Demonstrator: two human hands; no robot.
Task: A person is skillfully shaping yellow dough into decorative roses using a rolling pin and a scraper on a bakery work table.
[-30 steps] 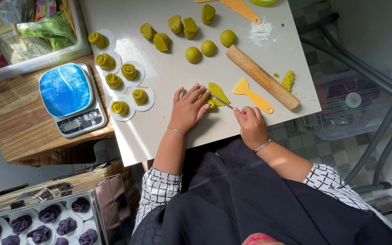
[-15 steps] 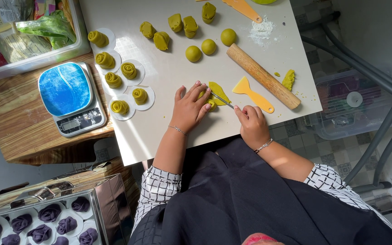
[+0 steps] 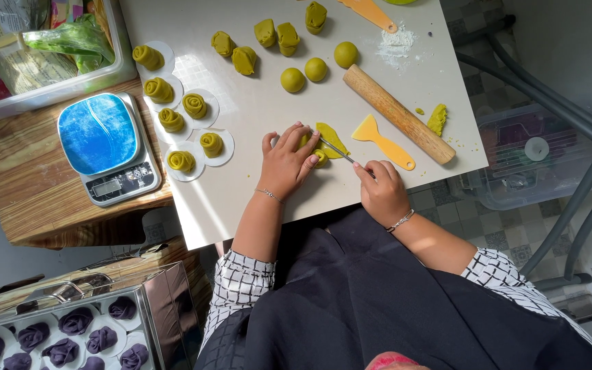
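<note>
My left hand (image 3: 286, 161) rests on a small rolled piece of green dough (image 3: 318, 157) on the white table (image 3: 268, 103), fingers pressing it down. Just right of it lies a flat green dough sheet (image 3: 331, 140). My right hand (image 3: 380, 190) grips a thin metal tool (image 3: 337, 149) whose tip lies against the rolled dough by my left fingers. A yellow plastic scraper (image 3: 381, 142) lies just beyond my right hand.
A wooden rolling pin (image 3: 397, 113) lies at the right. Green dough balls (image 3: 315, 69), folded pieces (image 3: 276, 33) and several rose-shaped rolls on paper rounds (image 3: 194, 105) sit farther back. A blue scale (image 3: 107, 147) stands left; a tray of purple dough roses (image 3: 63, 340) is lower left.
My left hand has shifted slightly over the rolled dough, and the tool tip has moved in against it. Little else moved.
</note>
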